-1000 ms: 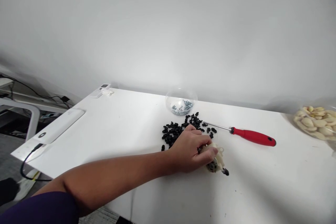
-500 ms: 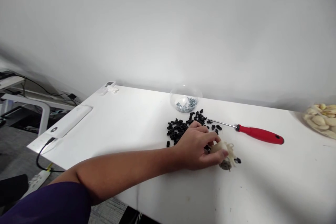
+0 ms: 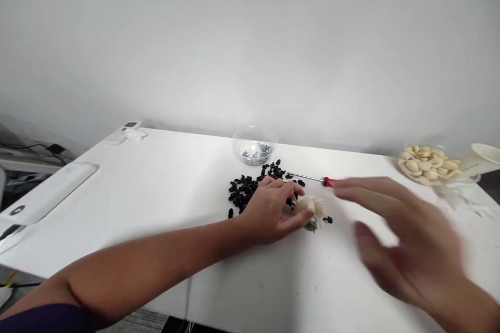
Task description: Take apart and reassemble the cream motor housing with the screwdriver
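Note:
My left hand (image 3: 271,210) is closed around a small cream plastic assembly (image 3: 312,208) with a grey metallic part at its lower end, resting at the table's middle. Beside and behind its fingers lies a pile of small black parts (image 3: 242,191). My right hand (image 3: 402,234), blurred by motion, hovers at the right with fingers stretched out and thumb apart, holding nothing. Its fingertips overlap the view of a screwdriver (image 3: 307,177), hiding most of the red handle. Behind the pile stands a clear bowl (image 3: 254,146) with small silvery screws.
At the back right sits a clear bowl of cream rounded pieces (image 3: 428,164), near a white cup (image 3: 486,156) and clear plastic. A long white device (image 3: 58,184) lies along the left edge of the white table (image 3: 167,182); a remote-like object (image 3: 130,126) is behind it.
My right hand has come into view from the right, over the screwdriver handle. The view has turned rightward, showing more of the right side. My left hand keeps its hold on the cream assembly.

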Tool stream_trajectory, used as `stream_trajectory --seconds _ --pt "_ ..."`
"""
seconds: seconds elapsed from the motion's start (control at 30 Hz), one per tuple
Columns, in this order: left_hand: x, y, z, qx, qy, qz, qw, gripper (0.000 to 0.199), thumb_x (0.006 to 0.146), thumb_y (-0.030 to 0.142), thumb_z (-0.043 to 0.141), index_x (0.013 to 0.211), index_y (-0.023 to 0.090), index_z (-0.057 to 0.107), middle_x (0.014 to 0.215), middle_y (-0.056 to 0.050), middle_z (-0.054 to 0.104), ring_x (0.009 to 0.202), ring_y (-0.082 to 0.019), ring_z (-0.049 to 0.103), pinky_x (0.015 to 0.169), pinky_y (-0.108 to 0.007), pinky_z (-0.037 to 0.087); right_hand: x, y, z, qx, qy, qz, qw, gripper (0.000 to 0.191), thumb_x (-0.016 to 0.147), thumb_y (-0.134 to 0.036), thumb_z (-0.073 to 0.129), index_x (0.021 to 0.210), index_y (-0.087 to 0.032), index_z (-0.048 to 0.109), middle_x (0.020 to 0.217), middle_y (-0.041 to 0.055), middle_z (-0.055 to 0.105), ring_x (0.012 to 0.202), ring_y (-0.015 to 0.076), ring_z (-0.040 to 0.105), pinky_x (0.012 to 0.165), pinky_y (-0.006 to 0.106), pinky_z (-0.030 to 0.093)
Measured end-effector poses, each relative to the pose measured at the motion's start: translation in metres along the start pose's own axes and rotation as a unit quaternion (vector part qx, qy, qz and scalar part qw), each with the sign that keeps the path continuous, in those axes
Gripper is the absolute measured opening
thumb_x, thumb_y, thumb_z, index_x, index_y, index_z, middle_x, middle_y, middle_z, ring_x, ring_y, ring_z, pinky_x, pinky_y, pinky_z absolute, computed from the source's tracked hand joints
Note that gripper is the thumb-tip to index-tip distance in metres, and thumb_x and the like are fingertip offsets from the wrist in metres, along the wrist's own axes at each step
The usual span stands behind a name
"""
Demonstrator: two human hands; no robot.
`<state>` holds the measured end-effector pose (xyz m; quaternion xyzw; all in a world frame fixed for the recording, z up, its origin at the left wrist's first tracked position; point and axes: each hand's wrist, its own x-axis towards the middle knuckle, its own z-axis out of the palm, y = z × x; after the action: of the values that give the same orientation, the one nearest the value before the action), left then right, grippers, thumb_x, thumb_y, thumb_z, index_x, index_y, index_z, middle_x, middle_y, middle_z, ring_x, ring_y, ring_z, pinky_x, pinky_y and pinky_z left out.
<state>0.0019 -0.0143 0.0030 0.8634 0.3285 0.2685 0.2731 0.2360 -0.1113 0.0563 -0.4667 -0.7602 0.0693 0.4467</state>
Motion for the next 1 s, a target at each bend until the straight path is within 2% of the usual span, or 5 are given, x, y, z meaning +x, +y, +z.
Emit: stream_trajectory --seconds 0.17,0.27,0.47,0.7,1.0 --pt "0.001 0.0 -0.002 0.011 0.01 -0.023 1.0 0.03 0.102 0.051 0.058 0.099 0.021 0.059 0.082 -0.001 0.072 0.082 -0.022 0.065 0.092 -0.043 0.041 0.007 0.044 0.04 -0.053 -0.159 -0.008 0.986 0.082 0.096 -0.049 0.073 0.168 -0.034 0.034 0.172 0.0128 0.038 0.159 0.0439 0.033 0.12 0.069 0.039" --pt "0.001 0.001 -0.002 0.006 0.013 -0.021 1.0 0.03 0.108 0.045 0.048 0.094 0.021 0.059 0.088 -0.001 0.073 0.081 -0.02 0.063 0.092 -0.042 0.043 0.001 0.065 0.051 -0.022 -0.194 0.009 0.981 0.074 0.094 -0.053 0.077 0.158 -0.034 0.045 0.167 0.0126 0.045 0.16 0.0427 0.032 0.121 0.068 0.038" --pt "0.011 0.018 -0.031 0.037 0.069 -0.032 0.996 0.027 0.107 0.045 0.053 0.112 0.022 0.065 0.117 -0.007 0.075 0.112 -0.027 0.065 0.105 -0.046 0.044 0.003 0.074 0.048 0.028 -0.134 0.038 0.99 0.044 0.086 -0.05 0.086 0.118 -0.029 0.065 0.13 0.0105 0.067 0.13 0.0373 0.058 0.106 0.058 0.049" --pt "-0.022 0.007 -0.092 0.152 0.038 -0.22 0.963 0.052 0.102 0.07 0.052 0.121 0.025 0.068 0.128 -0.01 0.074 0.109 -0.035 0.068 0.094 -0.051 0.055 0.008 0.084 0.033 -0.019 0.078 0.19 0.978 0.04 0.088 -0.056 0.081 0.111 -0.027 0.065 0.12 0.0084 0.066 0.114 0.0338 0.06 0.093 0.051 0.051" --pt "-0.055 -0.004 -0.033 0.178 -0.029 -0.212 0.96 0.115 0.086 0.084 0.065 0.173 0.026 0.018 0.18 -0.014 0.021 0.166 -0.044 0.019 0.131 -0.065 0.027 0.001 0.083 0.047 0.034 0.174 0.178 0.968 0.048 0.088 -0.049 0.083 0.126 -0.027 0.06 0.132 0.0101 0.064 0.122 0.0333 0.061 0.098 0.05 0.052"
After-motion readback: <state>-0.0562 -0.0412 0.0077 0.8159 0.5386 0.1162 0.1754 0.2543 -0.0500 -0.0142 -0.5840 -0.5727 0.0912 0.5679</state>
